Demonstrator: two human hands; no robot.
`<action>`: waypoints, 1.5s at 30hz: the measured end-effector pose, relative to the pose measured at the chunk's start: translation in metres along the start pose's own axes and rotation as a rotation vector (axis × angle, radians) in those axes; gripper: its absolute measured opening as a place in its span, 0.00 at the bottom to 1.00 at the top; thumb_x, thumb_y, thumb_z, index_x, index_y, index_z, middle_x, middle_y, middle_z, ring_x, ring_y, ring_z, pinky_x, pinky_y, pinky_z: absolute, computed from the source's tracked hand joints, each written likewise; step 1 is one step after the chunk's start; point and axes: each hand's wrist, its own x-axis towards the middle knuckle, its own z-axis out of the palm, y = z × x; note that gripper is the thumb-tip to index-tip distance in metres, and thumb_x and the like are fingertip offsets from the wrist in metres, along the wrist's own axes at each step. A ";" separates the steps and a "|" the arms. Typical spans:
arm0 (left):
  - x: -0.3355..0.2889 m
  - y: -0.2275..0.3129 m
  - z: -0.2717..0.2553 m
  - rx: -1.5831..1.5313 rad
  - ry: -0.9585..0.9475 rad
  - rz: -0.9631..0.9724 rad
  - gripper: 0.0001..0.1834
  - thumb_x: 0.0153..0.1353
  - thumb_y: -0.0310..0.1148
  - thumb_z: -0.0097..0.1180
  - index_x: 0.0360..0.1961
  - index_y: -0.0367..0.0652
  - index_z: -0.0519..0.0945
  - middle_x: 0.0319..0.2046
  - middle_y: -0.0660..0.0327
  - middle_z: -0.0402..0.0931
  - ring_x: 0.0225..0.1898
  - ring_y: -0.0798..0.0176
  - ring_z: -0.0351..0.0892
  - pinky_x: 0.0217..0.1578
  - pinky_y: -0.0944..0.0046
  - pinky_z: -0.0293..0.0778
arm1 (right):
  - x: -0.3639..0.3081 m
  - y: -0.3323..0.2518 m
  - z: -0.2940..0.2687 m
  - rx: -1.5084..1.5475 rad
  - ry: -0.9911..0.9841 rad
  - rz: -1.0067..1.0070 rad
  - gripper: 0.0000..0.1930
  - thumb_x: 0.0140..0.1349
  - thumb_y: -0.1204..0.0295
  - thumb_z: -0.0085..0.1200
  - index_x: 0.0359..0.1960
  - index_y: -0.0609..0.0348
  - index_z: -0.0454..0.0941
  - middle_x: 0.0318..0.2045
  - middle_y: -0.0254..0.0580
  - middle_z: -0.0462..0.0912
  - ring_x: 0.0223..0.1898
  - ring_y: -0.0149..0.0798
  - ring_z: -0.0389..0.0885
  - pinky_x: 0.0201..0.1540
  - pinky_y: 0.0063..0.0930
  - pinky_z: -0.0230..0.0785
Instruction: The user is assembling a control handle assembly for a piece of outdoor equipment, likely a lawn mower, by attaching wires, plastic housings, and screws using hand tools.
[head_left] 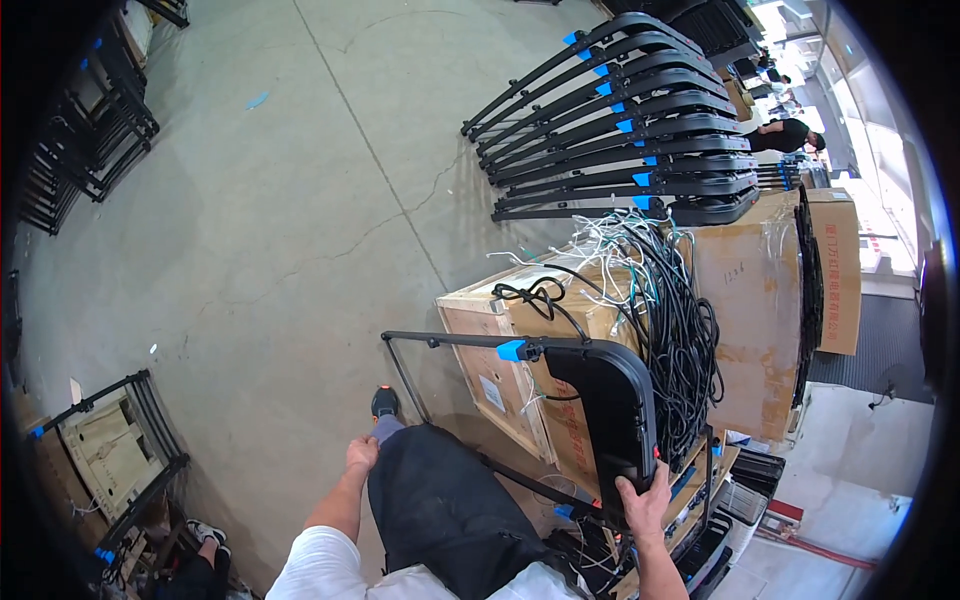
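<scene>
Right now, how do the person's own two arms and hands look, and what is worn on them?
Both hands are bare, without gloves: the left hand and the right hand. The forearms are uncovered too. A short white sleeve covers the left upper arm. No watch, ring or band is visible.
</scene>
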 end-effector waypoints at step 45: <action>-0.057 0.090 -0.013 0.274 -0.002 0.185 0.19 0.67 0.44 0.56 0.49 0.46 0.89 0.44 0.53 0.90 0.50 0.52 0.88 0.55 0.54 0.80 | -0.009 0.002 -0.011 0.053 0.068 -0.079 0.35 0.52 0.50 0.74 0.53 0.61 0.75 0.42 0.57 0.85 0.45 0.60 0.85 0.49 0.48 0.76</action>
